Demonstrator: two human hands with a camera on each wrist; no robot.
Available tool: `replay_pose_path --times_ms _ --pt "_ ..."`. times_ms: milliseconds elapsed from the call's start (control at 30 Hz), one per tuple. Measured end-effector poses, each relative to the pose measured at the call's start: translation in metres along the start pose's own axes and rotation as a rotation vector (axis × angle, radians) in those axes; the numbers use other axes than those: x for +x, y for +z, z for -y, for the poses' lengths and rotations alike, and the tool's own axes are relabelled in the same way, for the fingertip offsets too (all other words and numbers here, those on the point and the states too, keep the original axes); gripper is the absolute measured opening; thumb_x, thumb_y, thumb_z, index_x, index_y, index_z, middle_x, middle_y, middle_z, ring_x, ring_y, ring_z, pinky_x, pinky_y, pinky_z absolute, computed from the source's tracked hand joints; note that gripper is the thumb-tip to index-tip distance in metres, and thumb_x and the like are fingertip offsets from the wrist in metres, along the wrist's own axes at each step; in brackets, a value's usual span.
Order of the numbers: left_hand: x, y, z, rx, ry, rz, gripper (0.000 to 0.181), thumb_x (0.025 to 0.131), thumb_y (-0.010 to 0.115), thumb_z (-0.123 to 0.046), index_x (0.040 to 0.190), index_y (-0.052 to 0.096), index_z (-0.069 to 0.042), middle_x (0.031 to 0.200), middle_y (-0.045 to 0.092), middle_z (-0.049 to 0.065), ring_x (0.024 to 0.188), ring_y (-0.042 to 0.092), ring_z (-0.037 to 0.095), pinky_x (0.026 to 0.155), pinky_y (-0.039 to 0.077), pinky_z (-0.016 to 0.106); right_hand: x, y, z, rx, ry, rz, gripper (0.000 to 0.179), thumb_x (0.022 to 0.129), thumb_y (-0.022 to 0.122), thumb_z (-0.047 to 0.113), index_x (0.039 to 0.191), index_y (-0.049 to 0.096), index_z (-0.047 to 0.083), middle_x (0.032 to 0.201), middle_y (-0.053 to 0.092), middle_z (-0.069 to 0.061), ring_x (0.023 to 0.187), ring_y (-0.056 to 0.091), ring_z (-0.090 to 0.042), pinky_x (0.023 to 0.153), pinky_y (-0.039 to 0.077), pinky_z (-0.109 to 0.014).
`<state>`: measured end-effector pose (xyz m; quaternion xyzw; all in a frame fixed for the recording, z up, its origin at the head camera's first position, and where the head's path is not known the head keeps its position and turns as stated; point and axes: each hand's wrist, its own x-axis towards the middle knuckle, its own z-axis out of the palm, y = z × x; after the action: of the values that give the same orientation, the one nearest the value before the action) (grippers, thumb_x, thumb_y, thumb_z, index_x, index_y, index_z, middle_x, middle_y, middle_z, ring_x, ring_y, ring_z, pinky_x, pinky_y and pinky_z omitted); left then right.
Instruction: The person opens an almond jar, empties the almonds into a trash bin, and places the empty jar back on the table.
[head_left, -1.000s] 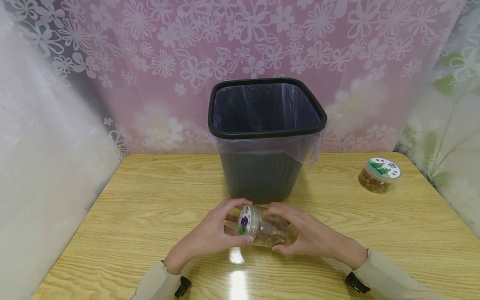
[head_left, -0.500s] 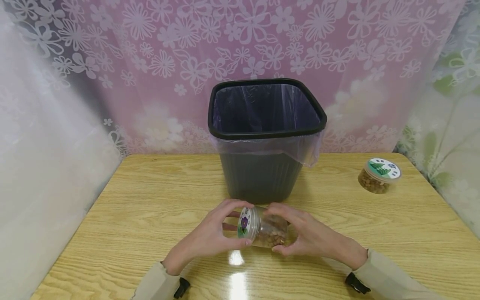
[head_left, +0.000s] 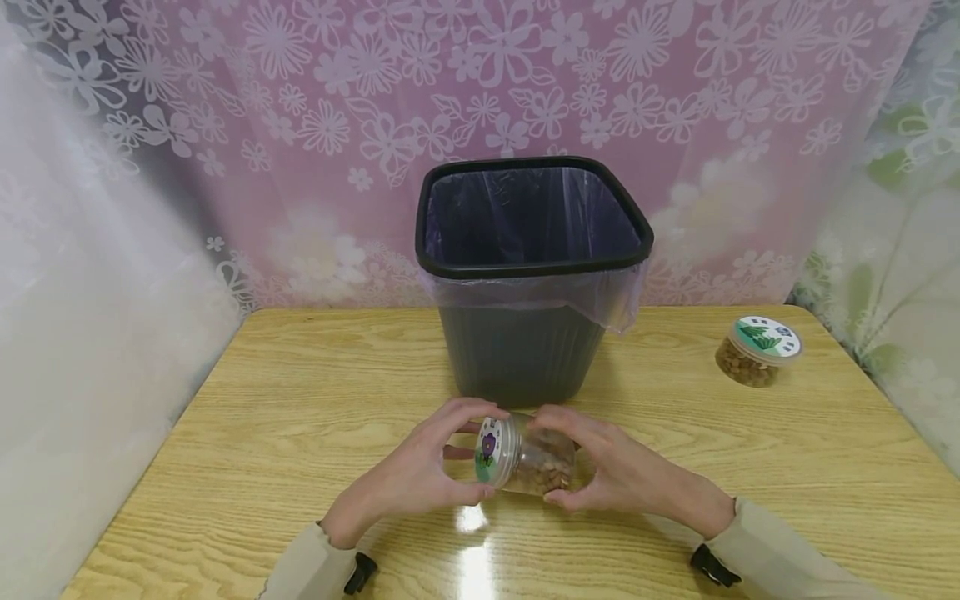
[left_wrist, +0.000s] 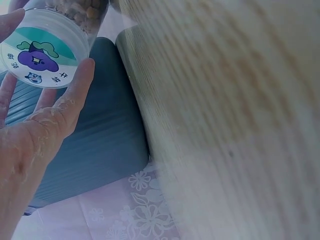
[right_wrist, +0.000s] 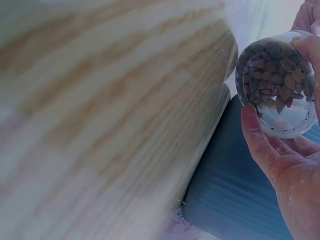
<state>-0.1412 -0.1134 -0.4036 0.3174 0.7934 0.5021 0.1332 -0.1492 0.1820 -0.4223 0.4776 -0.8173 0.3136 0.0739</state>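
A clear plastic jar (head_left: 538,454) lies tilted on its side just above the table, with brown nuts (right_wrist: 277,80) settled along its lower wall. Its round lid (head_left: 487,454) faces left and bears a white and green label with a purple cartoon picture. My left hand (head_left: 416,467) grips the lid's rim, thumb below and fingers over the top. Around the jar's base end, my right hand (head_left: 626,467) curls its thumb and fingers. In the left wrist view the label (left_wrist: 36,60) shows fully, framed by the left hand's fingers.
Right behind the hands stands a dark bin (head_left: 525,350) lined with a thin purple bag (head_left: 622,300). A second, shorter lidded jar (head_left: 753,354) of nuts sits at the table's right rear. Beyond the wooden table (head_left: 300,375) hangs a pink flowered curtain (head_left: 337,167).
My left fingertips have moved slightly round the lid, its thumb drawing back toward the lower edge, and the label has turned a little. My right hand and the jar's body have stayed in place.
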Motion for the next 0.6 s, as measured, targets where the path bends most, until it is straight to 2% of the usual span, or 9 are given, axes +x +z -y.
replay_pose_path --times_ms 167,400,600 --pt "0.0000 0.0001 -0.0002 -0.011 -0.004 0.004 0.080 0.080 0.085 -0.011 0.146 0.047 -0.039 0.150 0.043 -0.007 0.126 0.056 0.022 0.099 0.057 0.034 0.0001 0.0010 0.0003 0.009 0.020 0.007 0.083 0.078 0.091 0.025 0.146 0.044 0.014 0.135 0.061 0.001 0.120 0.064 -0.018 0.098 0.057 -0.035" --pt "0.0002 -0.0003 -0.0009 -0.026 -0.016 0.004 0.079 0.081 0.086 -0.013 0.145 0.048 -0.038 0.148 0.044 -0.008 0.126 0.057 0.024 0.098 0.057 0.034 0.0001 0.0000 0.0010 -0.006 -0.002 -0.008 0.080 0.082 0.088 0.027 0.147 0.044 0.012 0.135 0.061 -0.001 0.120 0.063 -0.020 0.100 0.056 -0.035" --pt "0.0005 -0.0005 -0.0006 -0.034 -0.032 0.006 0.077 0.081 0.086 -0.016 0.144 0.048 -0.039 0.147 0.045 -0.008 0.126 0.058 0.026 0.097 0.058 0.036 0.0004 -0.0003 0.0014 -0.013 -0.008 -0.010 0.082 0.080 0.089 0.026 0.147 0.044 0.012 0.135 0.061 0.000 0.121 0.063 -0.018 0.100 0.056 -0.034"
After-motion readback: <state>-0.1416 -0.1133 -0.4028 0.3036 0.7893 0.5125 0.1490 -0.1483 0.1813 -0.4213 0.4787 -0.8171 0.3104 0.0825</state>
